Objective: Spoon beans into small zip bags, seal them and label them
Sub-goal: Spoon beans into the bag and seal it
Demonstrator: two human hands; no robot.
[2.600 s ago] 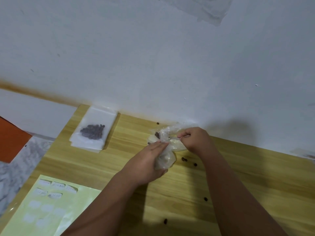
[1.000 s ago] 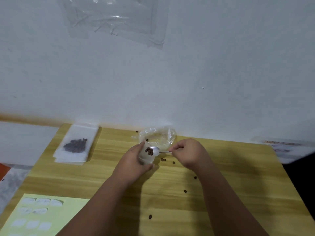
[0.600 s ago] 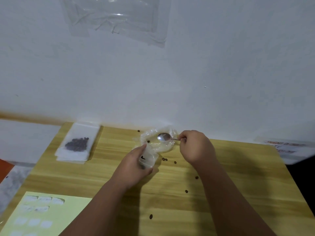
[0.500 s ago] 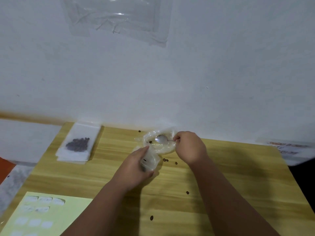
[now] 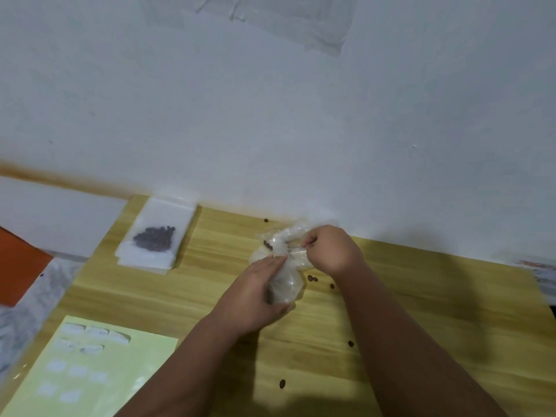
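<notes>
My left hand [image 5: 255,291] grips a small clear zip bag [image 5: 285,288] held just above the wooden table [image 5: 210,284]. Behind it, against the wall, lies a larger crumpled clear bag [image 5: 282,240] with a few dark beans showing inside. My right hand [image 5: 331,251] is pinched on a thin spoon handle [image 5: 296,250] that reaches into the larger bag; the spoon's bowl is hidden in the plastic. A filled zip bag of beans [image 5: 155,237] lies on a stack of empty bags at the table's back left.
A pale green sheet with white labels [image 5: 81,371] lies at the table's front left. Loose beans [image 5: 312,278] are scattered on the wood right of the small bag and toward the front. The white wall runs along the table's far edge. An orange object [image 5: 18,266] sits off the left edge.
The spoon had held beans at the small bag's mouth, then swung back empty to the larger bag. My right hand now holds it deeper in that bag. The view tilted down.
</notes>
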